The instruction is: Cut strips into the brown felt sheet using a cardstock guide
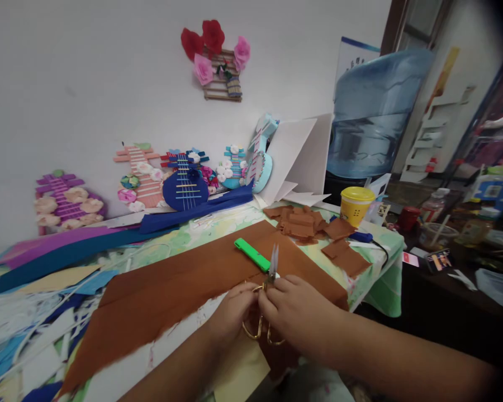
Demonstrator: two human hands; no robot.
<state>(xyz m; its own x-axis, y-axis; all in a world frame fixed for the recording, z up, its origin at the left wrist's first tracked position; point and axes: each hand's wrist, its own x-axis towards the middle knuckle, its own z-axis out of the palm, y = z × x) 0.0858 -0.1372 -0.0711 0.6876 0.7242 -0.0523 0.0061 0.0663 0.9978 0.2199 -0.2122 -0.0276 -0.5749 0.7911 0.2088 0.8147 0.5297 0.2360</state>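
Gold-handled scissors (273,267) point away from me, their blades nearly together, between my two hands. My left hand (233,312) has its fingers closed near the left handle loop. On the right, my right hand (295,312) is closed beside the scissors' pivot; the handle loops hang below the hands. Whether each hand grips the scissors or something small is hidden by the fingers. A large brown sheet (171,285) lies under and beyond the hands, with a green utility knife (252,255) on it. Below my hands is a pale yellow piece (245,368).
Cut brown pieces (304,223) lie at the back right near a yellow-lidded tub (355,205) and a blue tool (361,237). Coloured scraps (37,335) cover the left side. Decorated instrument shapes (185,184) lean on the wall. A large water bottle (371,117) stands behind.
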